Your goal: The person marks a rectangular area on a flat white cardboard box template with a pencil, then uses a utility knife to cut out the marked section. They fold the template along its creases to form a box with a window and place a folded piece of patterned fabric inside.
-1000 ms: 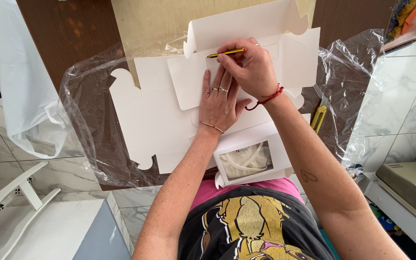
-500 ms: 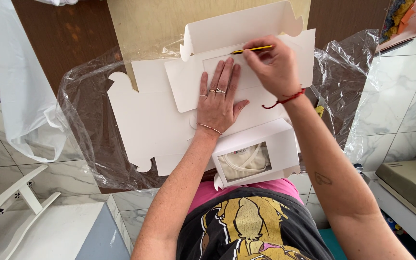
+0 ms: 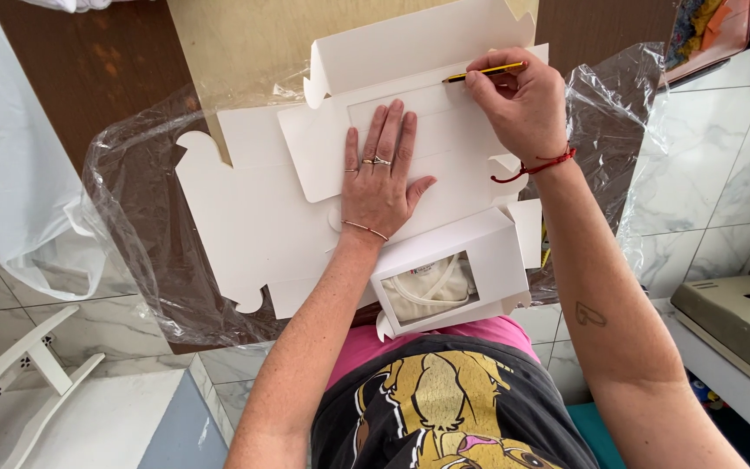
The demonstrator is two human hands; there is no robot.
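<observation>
Brown table, pencil line on flat white card
Left hand pressing flat, right hand pinching yellow pencil; best held steady

The right hand covers most of the yellow pencil, so its far end is hidden. Clear plastic sheeting and white card blanks mask much of the desk. The beige machine is cut off at the right edge.

A brown table under clear plastic sheeting, a white stool, a grey machine
</observation>
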